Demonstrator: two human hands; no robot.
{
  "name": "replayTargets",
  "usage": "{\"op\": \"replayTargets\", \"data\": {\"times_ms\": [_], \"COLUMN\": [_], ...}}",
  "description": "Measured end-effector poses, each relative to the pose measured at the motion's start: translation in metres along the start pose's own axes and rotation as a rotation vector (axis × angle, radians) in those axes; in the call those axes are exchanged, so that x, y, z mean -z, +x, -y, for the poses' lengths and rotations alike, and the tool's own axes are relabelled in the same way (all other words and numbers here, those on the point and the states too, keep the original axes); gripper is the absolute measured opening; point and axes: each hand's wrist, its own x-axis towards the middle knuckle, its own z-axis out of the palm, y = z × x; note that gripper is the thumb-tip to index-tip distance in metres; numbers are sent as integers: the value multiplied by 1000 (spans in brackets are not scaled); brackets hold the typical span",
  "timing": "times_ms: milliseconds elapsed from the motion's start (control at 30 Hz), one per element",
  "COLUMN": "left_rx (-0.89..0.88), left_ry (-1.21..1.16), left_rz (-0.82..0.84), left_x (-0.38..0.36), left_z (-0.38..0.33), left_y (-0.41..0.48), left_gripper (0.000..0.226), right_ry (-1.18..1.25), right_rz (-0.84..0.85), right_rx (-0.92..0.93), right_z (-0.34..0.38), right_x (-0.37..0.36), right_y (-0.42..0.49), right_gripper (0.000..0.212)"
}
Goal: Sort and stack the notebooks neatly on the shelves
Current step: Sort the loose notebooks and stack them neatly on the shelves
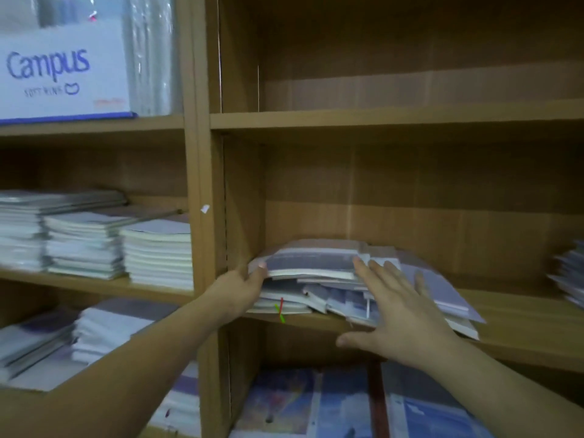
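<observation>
Item: slumped pile of grey-lilac softcover notebooks (331, 279), mid brown-wood shelf (521, 339), left end; left hand (243, 289) pinching pile's left edge, right hand (401, 314) flat, fingers spread on fanned right side; rec. push inward w/ both, square edges.

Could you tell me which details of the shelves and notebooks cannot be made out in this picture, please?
Head view:
- Messy notebook pile: its count and cover print are lost to motion blur, and the right hand covers its middle.
- Left hand: its fingers sit behind the pile, so the grip is unclear.
- Stack at the right edge: cut off by the frame.
- Campus box: its small print is too blurred to read.
</observation>
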Motion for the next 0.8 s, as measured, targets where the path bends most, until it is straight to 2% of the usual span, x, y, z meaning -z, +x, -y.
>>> {"op": "replayTargets", "data": {"times_ms": [100,200,300,467,667,800], "left_rx": [-33,-15,-29,-109,-127,-134], "left_ry": [66,-64,-240,-352,-461,-579], "left_rz": [-6,-26,51,-37,-59,-48], "left_x": [-8,-11,-18,-34,-57,-67], "left_z": [3,5,5,6,-16,-33], "left_y": [-2,7,15,11,3,-8], "left_gripper": [69,60,49,38,44,29], "right_ry": [-27,43,93,120,147,146], "right_rz": [-32,-60,-84,-98,-174,-154], "right_rx": [23,48,68,79,59,34], "right_z": [-9,-29,-41,-50,-73,-87], "right_x": [-2,-9,-11,-3,-1,6], "right_y": [2,2,4,-1,-29,-45], "right_gripper": [115,92,91,88,77,74]}}
